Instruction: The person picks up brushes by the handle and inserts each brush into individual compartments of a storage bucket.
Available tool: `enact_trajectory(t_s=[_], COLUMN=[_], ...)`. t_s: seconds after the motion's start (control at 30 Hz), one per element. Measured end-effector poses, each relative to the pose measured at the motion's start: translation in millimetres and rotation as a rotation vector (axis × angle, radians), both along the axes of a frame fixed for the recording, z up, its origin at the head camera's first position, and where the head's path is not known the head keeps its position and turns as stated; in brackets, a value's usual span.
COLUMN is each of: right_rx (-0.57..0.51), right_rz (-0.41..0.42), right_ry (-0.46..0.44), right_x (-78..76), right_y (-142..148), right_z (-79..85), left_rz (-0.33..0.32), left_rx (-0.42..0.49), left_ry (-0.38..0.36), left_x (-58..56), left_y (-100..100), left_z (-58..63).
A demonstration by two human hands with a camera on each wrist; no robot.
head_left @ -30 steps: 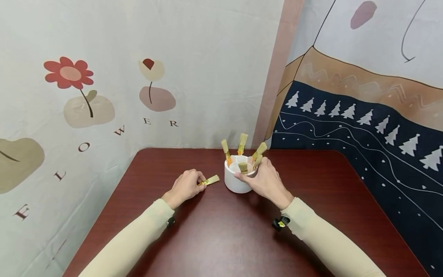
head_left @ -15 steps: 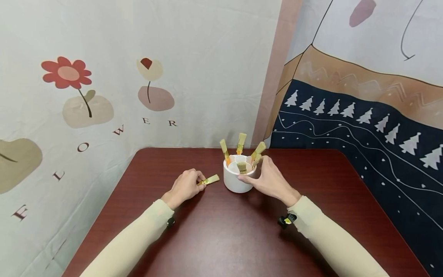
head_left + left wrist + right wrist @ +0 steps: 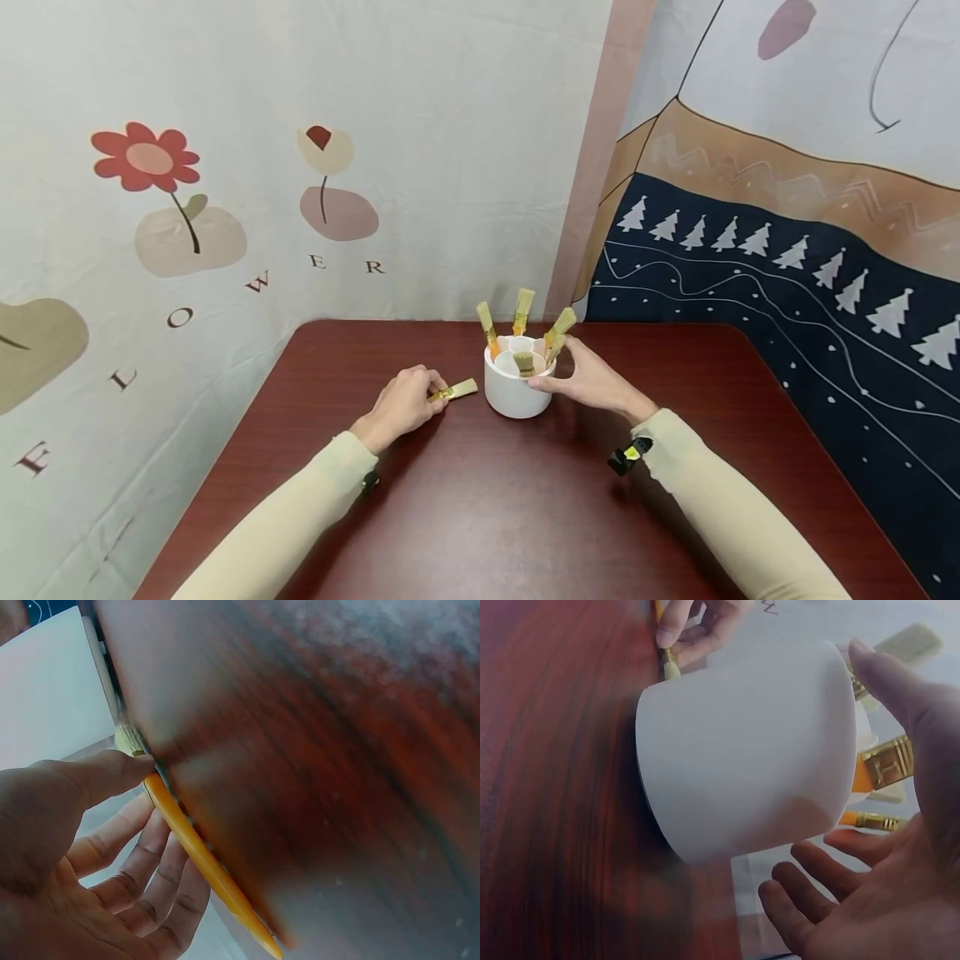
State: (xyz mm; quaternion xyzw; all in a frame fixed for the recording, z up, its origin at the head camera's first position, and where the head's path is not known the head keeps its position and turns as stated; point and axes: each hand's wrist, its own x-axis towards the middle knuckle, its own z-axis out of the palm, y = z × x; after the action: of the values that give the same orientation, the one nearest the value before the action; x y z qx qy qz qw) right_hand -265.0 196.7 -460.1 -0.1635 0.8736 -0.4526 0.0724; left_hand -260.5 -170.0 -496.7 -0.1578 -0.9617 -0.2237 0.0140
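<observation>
In the head view, my left hand (image 3: pixel 405 404) pinches a paintbrush (image 3: pixel 459 389) low over the table, its bristles pointing right. The left wrist view shows the orange handle (image 3: pixel 206 859) running below thumb and fingers. Right of it stands a white round holder (image 3: pixel 517 398) with compartments and several paintbrushes, bristles up. My right hand (image 3: pixel 592 379) is at the holder's right side, thumb at the front of the rim and fingers behind. In the right wrist view, those fingers (image 3: pixel 810 892) are spread and relaxed beside the white holder (image 3: pixel 742 750).
The dark red wooden table (image 3: pixel 480 508) extends to its back edge behind the holder. A pale cloth with flower prints (image 3: pixel 450 150) hangs behind, and a dark blue cloth with tree prints (image 3: pixel 780 317) hangs at the right.
My right hand has shifted right and its thumb has slid back along the holder's rim. The left hand and its paintbrush have stayed nearly still, as has the holder.
</observation>
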Motion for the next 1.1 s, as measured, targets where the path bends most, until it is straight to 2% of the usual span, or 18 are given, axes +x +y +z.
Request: enact_trajectory(t_s=[0.17,0.57,0.8,1.1], right_rx=[-0.014,-0.001,-0.007,-0.006], right_rz=[0.044,0.047,0.051,0.039], right_ry=[-0.013,-0.052,-0.054,-0.040], right_x=[-3.0,-7.2,-6.4,-6.0], right_y=[2,5,5,3], right_z=[0.9,-1.1,0.5,0.4], left_rz=[0.005,0.071,0.084,0.099], left_rx=[0.006,0.105,0.163,0.212], left_ry=[0.015,0.100,0.149,0.149], left_x=[0.5,-0.6,1.9,3.3], left_y=[0,-2,0,1], left_z=[3.1,7.7,12.6,15.9])
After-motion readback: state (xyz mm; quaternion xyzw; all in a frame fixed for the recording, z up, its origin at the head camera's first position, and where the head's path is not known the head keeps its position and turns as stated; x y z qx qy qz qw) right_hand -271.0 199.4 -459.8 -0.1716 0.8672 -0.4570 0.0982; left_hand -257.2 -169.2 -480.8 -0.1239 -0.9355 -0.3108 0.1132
